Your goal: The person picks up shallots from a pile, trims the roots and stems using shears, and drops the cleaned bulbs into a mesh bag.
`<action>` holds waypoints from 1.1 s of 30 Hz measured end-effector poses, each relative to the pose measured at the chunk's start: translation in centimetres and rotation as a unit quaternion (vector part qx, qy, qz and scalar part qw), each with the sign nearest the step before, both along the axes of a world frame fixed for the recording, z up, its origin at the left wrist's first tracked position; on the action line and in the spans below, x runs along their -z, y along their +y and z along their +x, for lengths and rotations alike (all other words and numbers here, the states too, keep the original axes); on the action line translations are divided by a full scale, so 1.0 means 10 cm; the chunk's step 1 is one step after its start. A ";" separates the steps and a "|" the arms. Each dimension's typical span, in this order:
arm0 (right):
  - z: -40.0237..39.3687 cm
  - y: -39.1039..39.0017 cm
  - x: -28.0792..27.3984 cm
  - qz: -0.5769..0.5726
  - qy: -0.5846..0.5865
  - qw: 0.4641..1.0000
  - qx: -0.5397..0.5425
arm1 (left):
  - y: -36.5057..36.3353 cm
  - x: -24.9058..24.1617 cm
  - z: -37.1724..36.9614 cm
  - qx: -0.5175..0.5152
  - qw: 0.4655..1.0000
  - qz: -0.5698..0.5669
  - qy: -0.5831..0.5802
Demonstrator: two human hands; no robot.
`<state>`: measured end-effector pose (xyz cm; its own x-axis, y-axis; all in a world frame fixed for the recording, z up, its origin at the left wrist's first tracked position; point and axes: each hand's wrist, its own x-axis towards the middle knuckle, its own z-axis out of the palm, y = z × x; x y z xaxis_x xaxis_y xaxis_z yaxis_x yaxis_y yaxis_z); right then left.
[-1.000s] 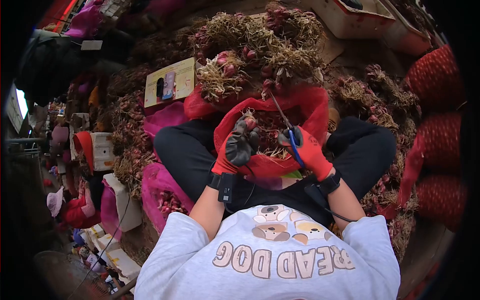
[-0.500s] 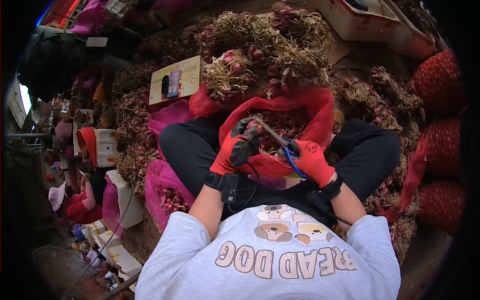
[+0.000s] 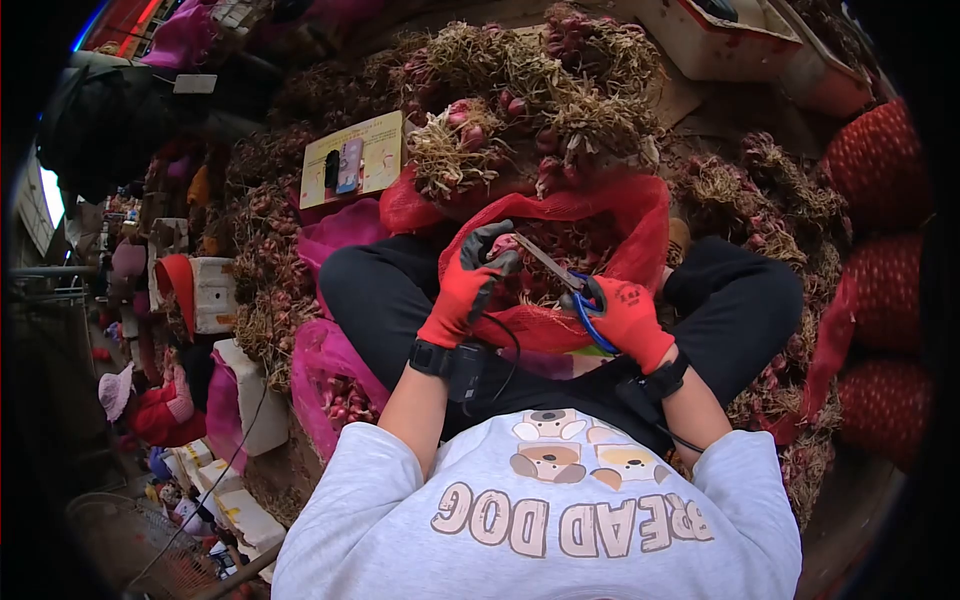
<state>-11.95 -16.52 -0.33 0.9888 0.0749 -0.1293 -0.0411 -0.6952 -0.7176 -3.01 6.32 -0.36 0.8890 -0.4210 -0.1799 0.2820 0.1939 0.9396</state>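
My left hand (image 3: 468,285), in a red glove with dark palm and fingers, is closed around a reddish-purple shallot (image 3: 504,244). In my right hand (image 3: 628,318), also red-gloved, is a pair of scissors (image 3: 546,261) with blue handles. Their blades point up and left, the tips right at the shallot. Both hands are over the mouth of a red mesh bag (image 3: 652,212), spread open between my knees. Loose shallots and dry trimmings (image 3: 575,245) lie inside it.
Dried shallot bunches (image 3: 540,90) are heaped ahead. A yellow board (image 3: 380,150) carries two phone-like objects. A pink mesh bag (image 3: 335,375) of shallots is by my left thigh, and full red sacks (image 3: 880,290) stand at right. A person in red (image 3: 165,410) is far left.
My left hand has turned and lifted slightly, bringing the shallot's side into view. The scissors have shifted a little, their tips still near the shallot.
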 end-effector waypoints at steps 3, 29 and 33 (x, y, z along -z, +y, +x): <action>-0.02 -0.01 0.12 -0.023 0.006 1.000 -0.001 | 0.01 0.02 0.00 0.005 0.999 0.053 -0.007; 0.22 -0.13 0.50 0.773 0.152 0.616 0.014 | -0.40 -0.02 -0.21 0.054 0.987 -0.058 0.140; 0.20 -0.16 0.59 0.748 0.130 0.651 0.022 | -0.40 -0.02 -0.26 0.085 0.990 -0.004 0.113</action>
